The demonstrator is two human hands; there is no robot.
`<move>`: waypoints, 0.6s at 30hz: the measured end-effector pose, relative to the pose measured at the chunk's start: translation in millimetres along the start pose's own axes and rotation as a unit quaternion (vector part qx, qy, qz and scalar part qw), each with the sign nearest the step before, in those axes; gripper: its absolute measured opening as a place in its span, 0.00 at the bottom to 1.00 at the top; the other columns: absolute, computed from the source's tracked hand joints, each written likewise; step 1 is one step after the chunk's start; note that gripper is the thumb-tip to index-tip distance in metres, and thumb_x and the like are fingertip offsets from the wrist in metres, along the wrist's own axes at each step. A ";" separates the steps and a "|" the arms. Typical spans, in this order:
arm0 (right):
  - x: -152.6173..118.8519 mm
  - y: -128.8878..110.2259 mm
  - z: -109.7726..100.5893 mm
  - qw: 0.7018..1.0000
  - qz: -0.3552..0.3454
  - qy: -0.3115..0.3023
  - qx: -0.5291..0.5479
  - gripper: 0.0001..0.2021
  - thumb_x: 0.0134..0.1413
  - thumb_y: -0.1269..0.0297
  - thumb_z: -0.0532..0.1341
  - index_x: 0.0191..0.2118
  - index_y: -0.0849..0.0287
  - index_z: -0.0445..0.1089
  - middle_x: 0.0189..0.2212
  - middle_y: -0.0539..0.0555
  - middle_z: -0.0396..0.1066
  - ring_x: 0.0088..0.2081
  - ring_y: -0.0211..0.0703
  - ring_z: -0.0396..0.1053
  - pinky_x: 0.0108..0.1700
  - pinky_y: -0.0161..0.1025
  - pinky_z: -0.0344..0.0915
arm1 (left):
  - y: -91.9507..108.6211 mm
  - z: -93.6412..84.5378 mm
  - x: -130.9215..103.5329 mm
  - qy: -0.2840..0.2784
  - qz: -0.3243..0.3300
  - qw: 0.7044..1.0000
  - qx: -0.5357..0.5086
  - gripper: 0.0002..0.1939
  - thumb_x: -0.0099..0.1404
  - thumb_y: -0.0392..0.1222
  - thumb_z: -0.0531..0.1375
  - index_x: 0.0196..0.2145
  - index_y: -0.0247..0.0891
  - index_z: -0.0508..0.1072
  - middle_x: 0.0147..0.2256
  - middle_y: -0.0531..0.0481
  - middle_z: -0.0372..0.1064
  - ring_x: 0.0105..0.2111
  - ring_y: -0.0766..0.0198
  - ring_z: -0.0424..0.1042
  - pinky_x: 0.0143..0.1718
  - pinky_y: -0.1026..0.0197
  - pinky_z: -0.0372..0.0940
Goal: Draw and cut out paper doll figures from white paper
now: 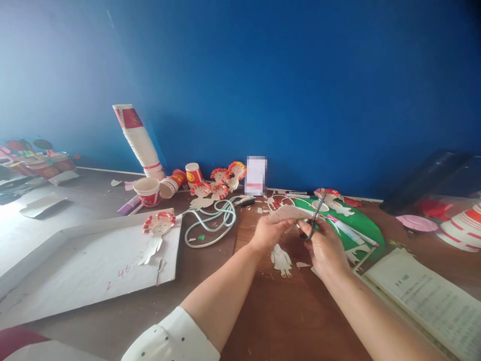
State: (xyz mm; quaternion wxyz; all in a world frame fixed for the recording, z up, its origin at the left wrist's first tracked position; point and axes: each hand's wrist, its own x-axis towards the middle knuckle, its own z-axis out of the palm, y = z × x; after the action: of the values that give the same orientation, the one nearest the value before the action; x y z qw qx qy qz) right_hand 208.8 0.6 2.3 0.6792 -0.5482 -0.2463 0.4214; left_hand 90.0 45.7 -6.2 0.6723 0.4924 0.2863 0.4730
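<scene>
My left hand (271,232) is closed on the edge of a pale piece of paper or thin card (286,213), held up above the table. In my right hand (327,246) is a pair of scissors (316,214), the blades pointing up and away beside the card's right end. Whether the blades touch the card I cannot tell. Under my hands a white paper cut-out shaped like a small body (281,260) lies on the brown table (270,321). A small paper scrap (302,264) is to its right.
To the left lies a white box lid (93,271) bearing a paper figure with a red fringed head (159,224). Paper cups (147,191), a tall cup stack (141,143) and a coiled cable (225,215) stand behind. Right are a green sheet (370,228), markers (347,231) and an open book (424,296).
</scene>
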 end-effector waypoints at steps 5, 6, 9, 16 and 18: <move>2.7 2.4 1.8 0.999 0.029 0.002 0.038 0.16 0.31 0.67 0.71 0.31 0.55 0.68 0.19 0.43 0.64 0.21 0.32 0.61 0.18 0.26 0.52 | 0.6 5.8 -3.9 0.037 0.012 0.998 0.052 0.17 0.53 0.46 0.65 0.39 0.35 0.76 0.37 0.43 0.73 0.37 0.59 0.71 0.39 0.58 0.65; 3.0 2.8 2.0 0.999 0.030 0.000 0.045 0.16 0.31 0.68 0.71 0.30 0.55 0.67 0.19 0.43 0.65 0.22 0.32 0.61 0.19 0.26 0.53 | 0.1 6.5 -4.7 0.037 0.014 0.998 0.056 0.16 0.54 0.46 0.65 0.39 0.36 0.76 0.38 0.43 0.74 0.37 0.59 0.71 0.40 0.58 0.65; 3.6 3.5 2.3 0.998 0.026 -0.004 0.060 0.14 0.30 0.69 0.70 0.28 0.55 0.67 0.20 0.43 0.66 0.23 0.32 0.62 0.21 0.27 0.57 | -2.3 9.8 -6.2 0.043 0.039 0.997 0.055 0.15 0.54 0.44 0.65 0.39 0.36 0.76 0.39 0.43 0.74 0.40 0.58 0.72 0.41 0.59 0.65; 5.7 7.5 1.1 0.998 0.003 0.002 0.064 0.17 0.31 0.70 0.70 0.33 0.54 0.70 0.22 0.43 0.68 0.25 0.33 0.64 0.25 0.30 0.60 | -2.0 10.7 0.0 0.141 -0.001 0.990 0.003 0.14 0.51 0.45 0.66 0.34 0.34 0.77 0.34 0.43 0.75 0.35 0.58 0.73 0.40 0.57 0.66; 4.2 6.9 0.8 0.999 -0.024 -0.001 0.041 0.19 0.32 0.70 0.71 0.35 0.54 0.70 0.23 0.44 0.69 0.26 0.34 0.65 0.27 0.30 0.60 | -0.2 5.5 3.3 0.167 -0.014 0.985 -0.052 0.16 0.50 0.44 0.67 0.35 0.32 0.76 0.36 0.41 0.74 0.36 0.57 0.73 0.40 0.57 0.66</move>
State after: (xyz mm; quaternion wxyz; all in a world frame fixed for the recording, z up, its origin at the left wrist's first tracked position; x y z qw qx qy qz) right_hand 208.3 4.8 -4.6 0.7110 -0.5130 -0.2425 0.4152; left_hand 96.0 46.6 -4.2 0.6464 0.3671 0.3765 0.5528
